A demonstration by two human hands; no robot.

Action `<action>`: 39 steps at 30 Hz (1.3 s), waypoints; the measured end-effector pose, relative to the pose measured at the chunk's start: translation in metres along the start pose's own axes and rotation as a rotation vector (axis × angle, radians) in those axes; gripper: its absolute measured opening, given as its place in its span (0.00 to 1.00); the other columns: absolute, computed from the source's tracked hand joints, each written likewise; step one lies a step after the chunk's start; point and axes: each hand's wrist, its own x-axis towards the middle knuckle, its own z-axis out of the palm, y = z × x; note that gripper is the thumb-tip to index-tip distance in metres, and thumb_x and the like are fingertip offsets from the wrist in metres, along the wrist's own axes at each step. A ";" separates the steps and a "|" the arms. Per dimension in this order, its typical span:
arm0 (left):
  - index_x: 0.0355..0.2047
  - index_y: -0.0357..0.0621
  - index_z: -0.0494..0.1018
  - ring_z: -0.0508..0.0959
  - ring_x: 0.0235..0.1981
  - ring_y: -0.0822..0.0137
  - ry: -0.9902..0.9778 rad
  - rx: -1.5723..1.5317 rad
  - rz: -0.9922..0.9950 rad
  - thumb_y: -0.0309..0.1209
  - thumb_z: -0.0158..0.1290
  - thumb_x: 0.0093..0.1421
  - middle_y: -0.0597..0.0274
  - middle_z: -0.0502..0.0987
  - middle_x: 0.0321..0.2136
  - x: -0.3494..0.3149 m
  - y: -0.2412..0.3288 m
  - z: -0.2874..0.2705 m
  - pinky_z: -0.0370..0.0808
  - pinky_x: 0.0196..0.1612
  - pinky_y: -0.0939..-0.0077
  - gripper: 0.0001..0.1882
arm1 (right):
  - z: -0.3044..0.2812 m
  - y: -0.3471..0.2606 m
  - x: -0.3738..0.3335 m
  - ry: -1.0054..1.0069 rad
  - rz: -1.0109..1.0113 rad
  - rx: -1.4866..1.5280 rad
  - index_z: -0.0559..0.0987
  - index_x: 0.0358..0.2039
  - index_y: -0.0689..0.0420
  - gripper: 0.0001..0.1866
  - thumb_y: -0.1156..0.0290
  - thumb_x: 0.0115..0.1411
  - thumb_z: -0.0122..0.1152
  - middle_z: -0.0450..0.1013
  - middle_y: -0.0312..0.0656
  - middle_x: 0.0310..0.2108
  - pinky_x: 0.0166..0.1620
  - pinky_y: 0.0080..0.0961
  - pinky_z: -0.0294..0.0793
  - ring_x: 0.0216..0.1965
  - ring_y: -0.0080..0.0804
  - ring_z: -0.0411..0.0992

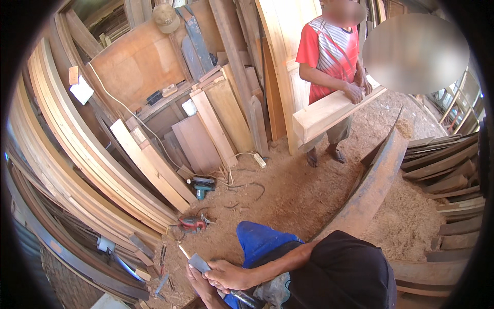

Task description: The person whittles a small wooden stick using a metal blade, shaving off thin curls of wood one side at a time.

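My two hands come together low in the picture, in front of my blue-trousered knee. My right hand (230, 275) is closed around a small grey flat piece (199, 263), which looks like folded sandpaper or a stone. From its far end sticks out a thin pale rod or strip (183, 251). My left hand (199, 285) lies against it from below, its fingers closed and partly hidden by the right hand. What it grips I cannot make out. A dark, handle-like object (247, 298) shows beneath my right wrist, close to my lap.
A red power tool (194, 223) and a teal power tool (204, 186) lie on the sawdust-covered floor with cords. Long planks (98, 149) lean at left. Ahead, another person (329, 62) holds a wooden beam (334, 110). A heavy curved timber (368, 190) lies at right.
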 end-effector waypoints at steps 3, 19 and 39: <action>0.45 0.40 0.68 0.69 0.28 0.74 0.048 0.036 -0.006 0.43 0.39 0.70 0.65 0.69 0.28 -0.005 -0.008 0.006 0.68 0.30 0.77 0.19 | -0.002 -0.004 -0.003 -0.002 -0.016 0.019 0.63 0.38 0.54 0.05 0.68 0.68 0.42 0.54 0.27 0.19 0.17 0.19 0.58 0.15 0.15 0.53; 0.34 0.41 0.68 0.69 0.24 0.77 -0.083 -0.351 -0.185 0.44 0.41 0.69 0.68 0.68 0.19 -0.024 -0.019 0.012 0.68 0.27 0.80 0.18 | -0.014 -0.015 0.000 0.027 -0.105 0.060 0.65 0.36 0.54 0.09 0.63 0.69 0.43 0.55 0.26 0.19 0.19 0.15 0.58 0.16 0.13 0.53; 0.36 0.44 0.67 0.70 0.13 0.77 -0.084 -0.253 -0.099 0.44 0.40 0.69 0.67 0.70 0.18 -0.026 -0.033 0.006 0.68 0.13 0.85 0.16 | -0.018 -0.010 -0.012 -0.013 -0.130 0.038 0.64 0.39 0.53 0.07 0.64 0.69 0.44 0.55 0.26 0.19 0.20 0.17 0.60 0.17 0.13 0.54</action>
